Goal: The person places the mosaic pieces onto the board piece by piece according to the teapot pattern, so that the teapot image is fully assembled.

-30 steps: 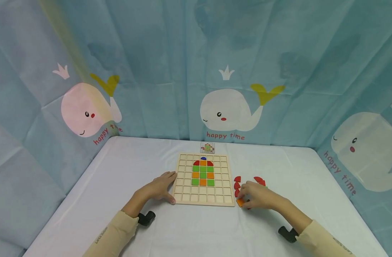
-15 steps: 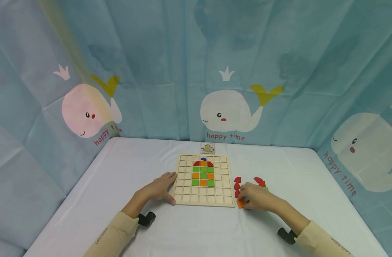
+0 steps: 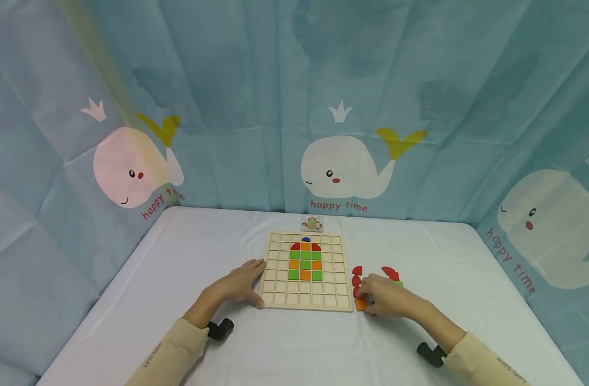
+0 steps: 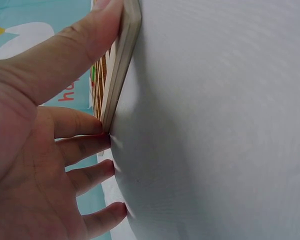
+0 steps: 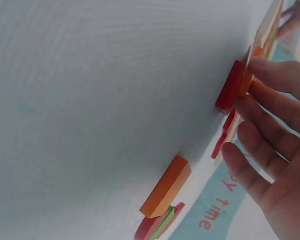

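Observation:
In the head view my left hand (image 3: 240, 282) rests at the left edge of a wooden grid board (image 3: 334, 299), fingers spread. The left wrist view shows its thumb against the board's edge (image 4: 121, 70) and the fingertips on the tabletop. Flat tiles on the board form a pattern: green squares (image 3: 305, 255), orange squares (image 3: 305, 274), red quarter-rounds (image 3: 295, 246) and a blue half-round (image 3: 306, 239) on top. Right of the board my right hand (image 3: 385, 295) pinches a square orange tile (image 3: 361, 304) with thumb and index finger. A red tile (image 5: 230, 87) stands before it in the right wrist view.
A small pattern card (image 3: 312, 223) lies behind the board. Several red tiles (image 3: 356, 280) line up beside its right edge. More red tiles (image 3: 388, 271) and a green tile (image 3: 400, 283) lie beyond my right hand; another orange tile (image 5: 166, 187) shows in the right wrist view.
The orange tile under my right fingers has turned slightly and now sits squarer to the board. A red tile seen below the right thumb earlier is now hidden. My left hand stays put.

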The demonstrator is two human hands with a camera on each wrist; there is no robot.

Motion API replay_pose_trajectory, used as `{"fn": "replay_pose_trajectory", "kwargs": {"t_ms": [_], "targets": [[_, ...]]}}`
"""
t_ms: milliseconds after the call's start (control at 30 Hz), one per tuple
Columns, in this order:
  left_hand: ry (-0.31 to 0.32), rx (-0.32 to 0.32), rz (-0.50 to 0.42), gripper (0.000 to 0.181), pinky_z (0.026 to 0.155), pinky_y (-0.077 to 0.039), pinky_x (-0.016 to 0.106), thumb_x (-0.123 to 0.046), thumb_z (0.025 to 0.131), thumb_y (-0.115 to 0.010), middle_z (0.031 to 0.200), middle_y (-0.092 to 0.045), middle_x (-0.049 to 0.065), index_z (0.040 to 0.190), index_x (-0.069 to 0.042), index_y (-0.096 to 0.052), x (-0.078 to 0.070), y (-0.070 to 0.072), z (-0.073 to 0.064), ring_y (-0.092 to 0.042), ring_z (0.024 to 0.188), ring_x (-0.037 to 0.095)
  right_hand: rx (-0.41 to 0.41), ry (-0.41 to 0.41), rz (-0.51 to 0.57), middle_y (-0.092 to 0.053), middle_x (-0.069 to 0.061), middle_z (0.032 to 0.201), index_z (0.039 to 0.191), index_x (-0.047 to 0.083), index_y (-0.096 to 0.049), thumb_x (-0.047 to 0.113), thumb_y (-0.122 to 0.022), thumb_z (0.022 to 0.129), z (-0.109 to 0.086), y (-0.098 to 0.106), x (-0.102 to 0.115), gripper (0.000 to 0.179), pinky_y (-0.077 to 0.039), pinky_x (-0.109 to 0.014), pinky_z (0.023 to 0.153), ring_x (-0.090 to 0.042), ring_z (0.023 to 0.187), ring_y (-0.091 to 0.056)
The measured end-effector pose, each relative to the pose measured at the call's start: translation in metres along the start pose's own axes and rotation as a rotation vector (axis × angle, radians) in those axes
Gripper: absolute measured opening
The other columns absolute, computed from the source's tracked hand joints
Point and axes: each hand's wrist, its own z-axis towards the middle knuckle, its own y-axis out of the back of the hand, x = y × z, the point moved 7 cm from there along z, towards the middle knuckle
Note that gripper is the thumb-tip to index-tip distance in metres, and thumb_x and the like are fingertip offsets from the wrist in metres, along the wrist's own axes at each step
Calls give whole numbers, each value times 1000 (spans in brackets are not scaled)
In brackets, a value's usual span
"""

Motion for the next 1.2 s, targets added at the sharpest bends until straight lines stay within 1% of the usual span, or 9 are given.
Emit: {"fn": "replay_pose_trajectory", "kwargs": {"t_ms": [200,300,500,633,733,867,967,1033,1200], "targets": [[13,7,-4,109,119,-21,59,-31,66,-89,160,-27,17,151,0,-30,-1,0,-1,-19,150,37,-50,15,2,-64,10,93,98,15,-75,21,-80,79,4,1,0,21,-52,-20,73,-7,86,-51],[17,9,-11,109,119,-21,58,-31,65,-89,160,-27,17,151,1,-30,-1,0,-3,-19,150,37,-60,4,23,-63,11,93,100,16,-75,24,-80,80,6,0,-1,23,-52,-20,75,-9,87,-53],[15,6,-14,108,118,-21,59,-30,65,-89,160,-27,17,151,1,-31,-2,1,-4,-19,150,37,-80,-10,85,-60,12,90,102,17,-74,25,-79,81,12,2,-4,23,-49,-20,73,-11,87,-51],[13,-1,-19,108,118,-21,60,-29,65,-90,160,-27,17,151,0,-31,-2,1,-4,-19,150,38,-100,-6,132,-60,11,91,102,15,-73,24,-77,83,17,5,-4,22,-50,-22,75,-13,88,-52],[12,0,-15,109,119,-21,59,-30,65,-90,160,-27,17,151,1,-31,-1,1,-3,-19,150,38,-113,8,145,-61,10,92,103,13,-73,22,-77,83,22,7,-3,22,-51,-24,75,-11,87,-52],[9,3,-7,109,119,-21,59,-31,65,-89,160,-27,17,151,0,-31,-1,0,-2,-19,150,37,-126,13,142,-60,8,89,102,12,-73,22,-76,83,30,10,0,22,-48,-21,70,-10,83,-50],[8,3,-7,109,119,-21,59,-31,65,-89,160,-27,16,151,0,-31,-1,0,-2,-19,150,37,-133,2,145,-61,7,88,102,12,-74,23,-76,83,37,11,4,22,-47,-19,68,-12,82,-52],[7,3,-7,109,118,-21,60,-31,65,-89,160,-27,17,151,0,-30,-1,0,-2,-19,150,37,-137,-8,143,-62,7,89,101,12,-74,22,-77,83,41,13,6,21,-48,-19,69,-13,81,-52],[4,2,-4,109,118,-22,61,-32,65,-89,160,-27,16,151,0,-30,-1,1,-2,-19,150,37,-121,-51,150,-63,7,93,102,13,-75,21,-76,82,53,12,11,21,-51,-25,75,-11,84,-51]]}}
